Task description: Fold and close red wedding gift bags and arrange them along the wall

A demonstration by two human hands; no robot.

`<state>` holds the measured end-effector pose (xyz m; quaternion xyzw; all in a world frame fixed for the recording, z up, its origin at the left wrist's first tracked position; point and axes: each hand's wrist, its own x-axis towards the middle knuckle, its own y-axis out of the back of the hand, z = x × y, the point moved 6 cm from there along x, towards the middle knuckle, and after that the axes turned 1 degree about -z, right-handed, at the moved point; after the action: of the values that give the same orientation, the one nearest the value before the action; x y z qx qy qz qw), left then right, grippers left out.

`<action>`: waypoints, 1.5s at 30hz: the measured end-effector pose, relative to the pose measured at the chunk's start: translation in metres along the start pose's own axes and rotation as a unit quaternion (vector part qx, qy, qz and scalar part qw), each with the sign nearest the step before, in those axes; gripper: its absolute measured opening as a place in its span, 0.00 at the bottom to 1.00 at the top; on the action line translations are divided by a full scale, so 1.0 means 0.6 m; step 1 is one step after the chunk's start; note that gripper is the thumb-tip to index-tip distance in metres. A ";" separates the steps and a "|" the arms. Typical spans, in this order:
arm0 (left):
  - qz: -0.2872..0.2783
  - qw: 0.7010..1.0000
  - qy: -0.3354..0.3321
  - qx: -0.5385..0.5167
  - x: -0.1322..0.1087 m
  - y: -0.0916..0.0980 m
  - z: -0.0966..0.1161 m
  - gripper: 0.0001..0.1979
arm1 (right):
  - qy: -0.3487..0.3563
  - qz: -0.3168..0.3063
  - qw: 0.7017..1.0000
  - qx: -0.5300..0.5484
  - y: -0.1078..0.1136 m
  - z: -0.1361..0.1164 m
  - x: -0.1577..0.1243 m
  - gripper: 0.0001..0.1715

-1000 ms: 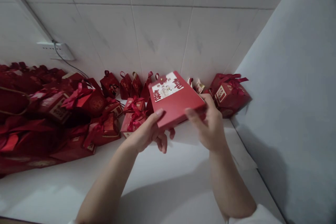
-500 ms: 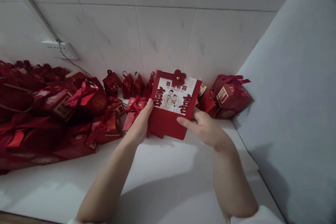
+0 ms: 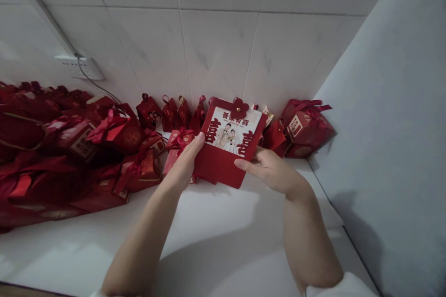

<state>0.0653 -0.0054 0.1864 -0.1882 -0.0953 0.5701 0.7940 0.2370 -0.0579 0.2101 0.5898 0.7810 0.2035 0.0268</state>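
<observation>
Between my two hands is a red wedding gift bag [image 3: 219, 167], raised above the white surface and tilted slightly clockwise. Its front carries a white panel with a cartoon bride and groom and red Chinese characters, and a red flower clasp [image 3: 239, 108] with a gold stud sits at its top edge. My left hand [image 3: 186, 160] grips the left side, thumb on the front. On the lower right side my right hand [image 3: 270, 169] is closed, its thumb also across the front; the fingers of both hands are mostly hidden behind the bag.
A crowded pile of red gift boxes with ribbons [image 3: 114, 134] fills the left. Several small red boxes [image 3: 169, 113] line the tiled wall, and a larger ribboned box [image 3: 306, 127] stands by the right panel. A power socket [image 3: 79, 67] with a cable is on the wall.
The gift bag has shifted down slightly and tilted a little more clockwise, with both hands keeping their hold. The boxes around have stayed in place.
</observation>
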 end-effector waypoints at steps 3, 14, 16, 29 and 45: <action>0.000 1.000 0.013 0.026 -0.003 0.008 -0.002 0.24 | 0.011 -0.011 1.000 -0.013 0.004 -0.005 -0.004 0.24; -0.100 0.972 -0.024 0.210 -0.024 0.004 0.032 0.17 | 0.028 -0.133 0.980 -0.146 0.000 -0.003 -0.022 0.16; -0.089 0.972 -0.021 0.217 -0.022 0.004 0.032 0.16 | 0.011 -0.159 0.975 -0.154 -0.005 0.000 -0.024 0.16; -0.062 0.983 0.065 0.162 -0.019 -0.001 0.008 0.17 | 0.148 0.170 0.963 -0.149 0.038 -0.043 -0.016 0.18; -0.169 0.920 -0.008 0.354 -0.030 -0.023 0.012 0.19 | 0.091 0.038 0.986 -0.135 0.005 -0.034 -0.013 0.07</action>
<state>0.0688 -0.0246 0.1998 0.1287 0.0763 0.4255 0.8925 0.2362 -0.0706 0.2282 0.5894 0.7226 0.3603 0.0271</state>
